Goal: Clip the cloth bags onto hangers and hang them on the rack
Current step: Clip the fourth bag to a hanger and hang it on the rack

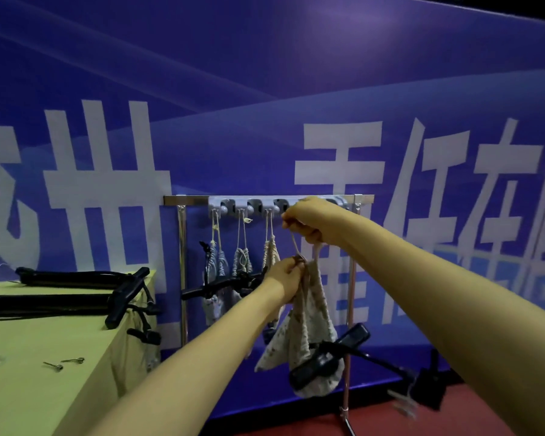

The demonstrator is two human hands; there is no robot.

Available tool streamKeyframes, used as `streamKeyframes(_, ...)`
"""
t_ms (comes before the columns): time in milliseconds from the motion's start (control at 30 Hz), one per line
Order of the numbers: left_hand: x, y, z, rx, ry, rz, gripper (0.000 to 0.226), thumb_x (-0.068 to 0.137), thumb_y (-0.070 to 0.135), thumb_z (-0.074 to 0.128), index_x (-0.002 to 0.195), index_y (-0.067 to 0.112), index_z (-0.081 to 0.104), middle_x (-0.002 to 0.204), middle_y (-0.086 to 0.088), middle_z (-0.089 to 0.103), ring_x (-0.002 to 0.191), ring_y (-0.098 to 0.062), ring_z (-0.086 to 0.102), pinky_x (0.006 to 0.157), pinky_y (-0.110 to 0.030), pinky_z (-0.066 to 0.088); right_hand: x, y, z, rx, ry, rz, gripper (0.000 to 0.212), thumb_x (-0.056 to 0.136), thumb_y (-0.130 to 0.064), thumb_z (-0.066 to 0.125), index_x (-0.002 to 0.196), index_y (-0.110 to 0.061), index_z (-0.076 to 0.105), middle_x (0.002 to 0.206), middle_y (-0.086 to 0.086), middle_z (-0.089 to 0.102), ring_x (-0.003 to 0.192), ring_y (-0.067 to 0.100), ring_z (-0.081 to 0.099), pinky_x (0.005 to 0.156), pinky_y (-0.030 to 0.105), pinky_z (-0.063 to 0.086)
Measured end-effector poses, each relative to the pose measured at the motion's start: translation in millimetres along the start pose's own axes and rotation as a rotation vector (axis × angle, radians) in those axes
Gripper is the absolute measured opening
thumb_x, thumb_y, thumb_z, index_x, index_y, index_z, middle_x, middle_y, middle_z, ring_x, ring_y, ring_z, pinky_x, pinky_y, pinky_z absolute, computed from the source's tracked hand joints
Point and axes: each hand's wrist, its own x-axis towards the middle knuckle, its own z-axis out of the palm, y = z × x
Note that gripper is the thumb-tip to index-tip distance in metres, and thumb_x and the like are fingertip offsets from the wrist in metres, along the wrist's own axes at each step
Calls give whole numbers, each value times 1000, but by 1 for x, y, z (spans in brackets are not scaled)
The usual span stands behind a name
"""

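Two black hangers (63, 289) lie on the yellow-green table (29, 388) at far left, unused, with small metal hooks (64, 364) near its front edge. Further right, three cloth bags (241, 262) hang by their drawstrings from the grey hook strip (265, 205) on the rack (183, 262); a black hanger appears clipped across them lower down, though blur hides the detail. The left hand (285, 276) is closed around the gathered neck of a fourth cloth bag (306, 335), which hangs below it with a black clip hanger (328, 357) fastened to its lower part. The right hand (309, 220) is raised at the strip, fingers pinching the bag's drawstring loop (294, 243) just beside the next hook; whether the loop is over the hook cannot be told. In my judgement the step goes best if the left hand carries the bag's weight so the cord is slack, the right hand holds the loop open and seats it fully behind the hook, and release follows only once the cord draws taut.
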Motion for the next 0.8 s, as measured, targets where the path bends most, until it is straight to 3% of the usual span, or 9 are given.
streamKeyframes(67, 3, -1, 1, -31, 25, -2, 26, 100, 19, 38, 114, 10, 58, 89, -16, 57, 82, -26, 53, 72, -38, 49, 3, 5, -5, -46, 20, -31, 30, 94, -14, 48, 66, -10, 57, 56, 2, 42, 47, 11, 29, 41, 21, 22)
streamKeyframes(167, 13, -5, -2, -56, 59, -13, 23, 97, 15, 44, 81, 12, 59, 61, -7, 52, 58, -23, 48, 58, -26, 43, 11, 11, -10, -189, 40, -78, 25, 95, -15, 49, 72, -9, 58, 62, 5, 42, 51, 13, 32, 45, 24, 28)
streamKeyframes(233, 24, -10, -5, -79, 78, -22, 26, 93, 14, 52, 69, 16, 59, 58, -5, 54, 58, -22, 51, 61, -32, 49, 19, 16, -14, -265, 50, -95, 26, 98, -20, 49, 79, -7, 61, 66, 6, 44, 55, 15, 37, 49, 25, 33)
streamKeyframes(300, 33, -13, -8, -107, 75, -16, 23, 92, 14, 56, 69, 15, 61, 65, -8, 57, 65, -24, 55, 72, -43, 50, 29, 20, -20, -325, 65, -103, 30, 99, -25, 48, 91, -2, 66, 73, 10, 47, 63, 20, 42, 55, 27, 39)
streamKeyframes(467, 65, -18, -8, -191, 160, 0, 33, 94, 20, 54, 62, 17, 61, 46, 4, 54, 47, -14, 48, 49, -21, 36, 68, 34, -33, -331, 149, -147, 29, 97, -23, 53, 99, 1, 68, 68, 5, 52, 62, 16, 47, 56, 23, 41)
streamKeyframes(567, 92, -20, -2, -146, 213, 39, 34, 96, 25, 49, 65, 15, 57, 59, -3, 55, 57, -18, 49, 48, -20, 36, 93, 41, -35, -300, 218, -182, 25, 96, -23, 54, 98, -1, 67, 65, -3, 53, 60, 8, 49, 58, 19, 41)
streamKeyframes(700, 135, -20, -1, -178, 176, 16, 37, 98, 27, 43, 79, 1, 63, 79, -19, 62, 75, -28, 61, 69, -36, 49, 136, 44, -30, -348, 312, -233, 22, 94, -22, 57, 86, -4, 68, 70, 7, 60, 68, 21, 56, 76, 41, 53)
streamKeyframes(800, 169, -23, -3, -219, 175, -7, 34, 99, 21, 40, 73, 8, 58, 70, -10, 60, 68, -22, 56, 63, -30, 44, 169, 44, -26, -381, 370, -270, 25, 92, -22, 59, 81, -2, 68, 73, 12, 61, 67, 26, 55, 72, 45, 56)
